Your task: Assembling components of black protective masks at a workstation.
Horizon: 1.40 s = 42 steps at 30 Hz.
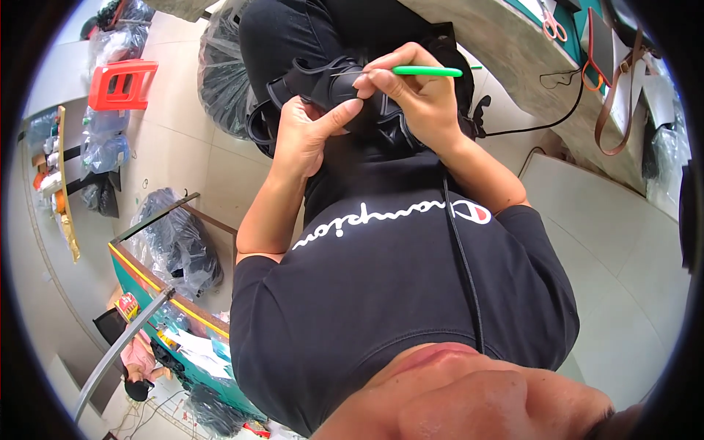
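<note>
A black item point(341, 92) with a smooth rounded part and strap-like loops lies over my lap, against my dark trousers; its exact kind is hard to make out. My left hand point(312, 128) holds it from the near left side, the thumb pressed along its surface. Pinched in my right hand point(414, 92) is a green-handled awl point(429, 71); its thin metal shaft points left, over the black item. Whether the tip is in the material or just above it, I cannot tell. More black loops hang at the left of my lap.
To the left stand a red plastic stool point(121, 84) and a clear bag of black goods point(176, 242). Another full bag point(224, 73) touches my leg. Pink-handled scissors point(554, 26) and a brown strap point(620, 110) lie on the right table. Behind, a person point(139, 367) is at lower left.
</note>
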Tool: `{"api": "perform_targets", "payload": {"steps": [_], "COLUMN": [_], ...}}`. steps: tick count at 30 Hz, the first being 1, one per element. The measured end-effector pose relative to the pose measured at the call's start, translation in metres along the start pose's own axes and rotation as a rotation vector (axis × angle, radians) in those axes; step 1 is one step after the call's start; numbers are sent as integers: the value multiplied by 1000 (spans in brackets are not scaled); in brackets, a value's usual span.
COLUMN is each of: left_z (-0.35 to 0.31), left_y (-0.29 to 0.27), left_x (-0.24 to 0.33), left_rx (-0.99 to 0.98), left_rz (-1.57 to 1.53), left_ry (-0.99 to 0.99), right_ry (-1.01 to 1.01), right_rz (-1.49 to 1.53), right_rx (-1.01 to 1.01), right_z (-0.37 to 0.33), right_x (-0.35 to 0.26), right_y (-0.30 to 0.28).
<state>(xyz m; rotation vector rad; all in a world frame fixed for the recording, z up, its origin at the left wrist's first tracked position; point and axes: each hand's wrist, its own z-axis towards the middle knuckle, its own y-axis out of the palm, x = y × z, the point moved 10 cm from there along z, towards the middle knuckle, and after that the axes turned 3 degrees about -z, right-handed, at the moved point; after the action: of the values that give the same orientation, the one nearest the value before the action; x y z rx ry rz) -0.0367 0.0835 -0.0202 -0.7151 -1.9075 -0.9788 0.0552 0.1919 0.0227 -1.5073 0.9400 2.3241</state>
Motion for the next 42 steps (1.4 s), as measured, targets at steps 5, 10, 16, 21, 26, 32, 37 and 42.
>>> {"api": "perform_targets", "payload": {"steps": [5,10,16,21,26,32,37,42], "left_z": [1,-2,-8,-10,-11,-12,-8,-6], "left_y": [1,3,-2,-6,-2,-6,-31,-66], "left_x": [-9,-2,5,11,15,23,21,39], "left_rx": [24,24,63,100,85,32,-92,-153], "left_rz": [-176,-285,-169,-112,-37,-154,-436,-618], "left_ry": [-14,90,191,257,332,291,219,254], "right_ry": [-50,-71,-54,-225,-527,-721,-725,-729], "right_rz": [-131,-318,-380,-568,-874,-823,-1077,-1166], "right_rx": [59,19,20,-3,-90,182,598,786], "right_z": [-14,-20,-22,-22,-28,-12,0,-9], "right_x": [-2,-5,-5,-26,-50,-65,-98,-123], "right_y": [-13,-11,-12,0,25,-36,-114,-187]}}
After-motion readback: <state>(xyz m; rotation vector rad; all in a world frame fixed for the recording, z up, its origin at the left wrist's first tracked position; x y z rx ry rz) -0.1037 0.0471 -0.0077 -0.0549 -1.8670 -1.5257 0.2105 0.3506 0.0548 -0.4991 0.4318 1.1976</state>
